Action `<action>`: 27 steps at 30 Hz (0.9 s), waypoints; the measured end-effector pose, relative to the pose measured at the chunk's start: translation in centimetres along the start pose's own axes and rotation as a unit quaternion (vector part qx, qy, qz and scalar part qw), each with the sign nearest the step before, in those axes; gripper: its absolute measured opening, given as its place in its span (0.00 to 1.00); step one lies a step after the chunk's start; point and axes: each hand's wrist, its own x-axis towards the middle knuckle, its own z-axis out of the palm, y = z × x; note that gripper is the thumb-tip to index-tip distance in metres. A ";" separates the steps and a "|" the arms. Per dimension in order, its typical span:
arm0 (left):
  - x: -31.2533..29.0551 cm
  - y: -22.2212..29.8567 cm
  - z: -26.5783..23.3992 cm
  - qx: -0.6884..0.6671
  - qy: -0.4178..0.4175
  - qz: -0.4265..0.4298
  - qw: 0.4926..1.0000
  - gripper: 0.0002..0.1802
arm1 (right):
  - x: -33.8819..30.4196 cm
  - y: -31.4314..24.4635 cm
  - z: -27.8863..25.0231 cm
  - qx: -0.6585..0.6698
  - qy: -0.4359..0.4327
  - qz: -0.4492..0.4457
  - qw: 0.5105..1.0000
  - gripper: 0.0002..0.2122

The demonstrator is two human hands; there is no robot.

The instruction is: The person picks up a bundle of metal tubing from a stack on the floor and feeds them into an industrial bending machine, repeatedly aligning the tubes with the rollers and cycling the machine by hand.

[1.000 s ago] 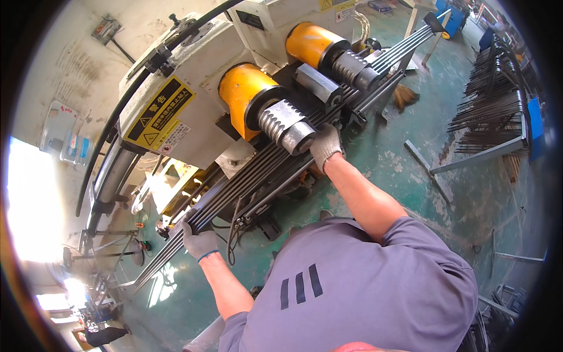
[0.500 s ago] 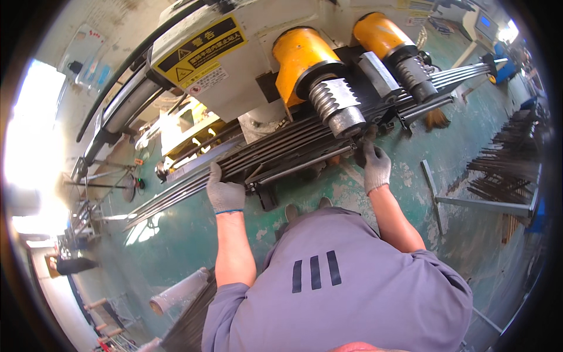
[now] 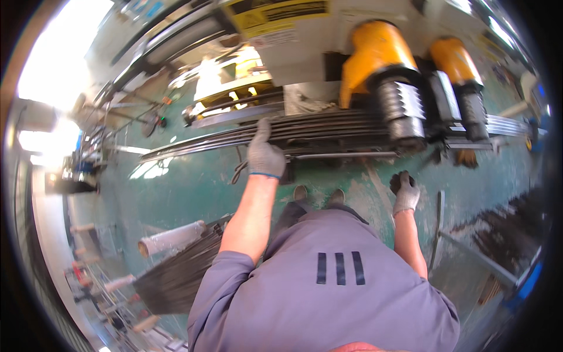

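A bundle of long dark metal bars (image 3: 328, 130) runs across in front of the machine, with paler ends reaching out to the left. My left hand (image 3: 266, 155), in a grey knitted glove with a blue cuff edge, grips the near side of these bars, thumb laid up over them; its fingers are mostly hidden. My right hand (image 3: 406, 193), also gloved, is held above the floor, apart from the machine. Its fingers are curled in and dark at the tips; whatever may be inside them is hidden. Two orange housings (image 3: 381, 50) with ridged metal rollers (image 3: 402, 108) stand over the bars.
A steel frame (image 3: 481, 258) with many dark rods stands at the right. At lower left lie a wrapped roll (image 3: 171, 238) and a stack of dark bars (image 3: 176, 281). A yellow-black warning label (image 3: 275, 14) is on the machine. Green floor (image 3: 352, 182) shows around my shoes (image 3: 300, 193).
My right hand has come away from beside the roller, back toward me. My left hand remains on the bars. The view has turned, so the machine appears farther right and more level.
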 end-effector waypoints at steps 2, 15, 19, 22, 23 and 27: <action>0.7 0.9 -1.5 -0.008 -0.015 -0.027 0.999 0.19 | 0.3 0.7 1.1 0.021 0.001 -0.007 1.000 0.14; 6.1 32.0 -24.4 -0.092 0.066 0.212 0.971 0.24 | -6.7 15.7 -2.8 -0.107 0.111 0.123 0.980 0.13; 6.6 41.7 -31.1 -0.071 0.157 0.271 0.947 0.27 | -10.8 18.6 -2.7 -0.132 0.175 0.207 0.953 0.15; 6.8 45.7 -35.2 -0.056 0.158 0.274 0.947 0.27 | -12.6 19.5 -2.8 -0.167 0.200 0.203 0.944 0.16; 7.2 45.9 -36.2 -0.012 0.158 0.281 0.946 0.27 | -12.7 19.6 -2.9 -0.181 0.199 0.191 0.944 0.16; 7.0 42.4 -34.5 0.127 0.103 0.250 0.954 0.22 | -12.5 18.7 -2.3 -0.208 0.189 0.162 0.946 0.17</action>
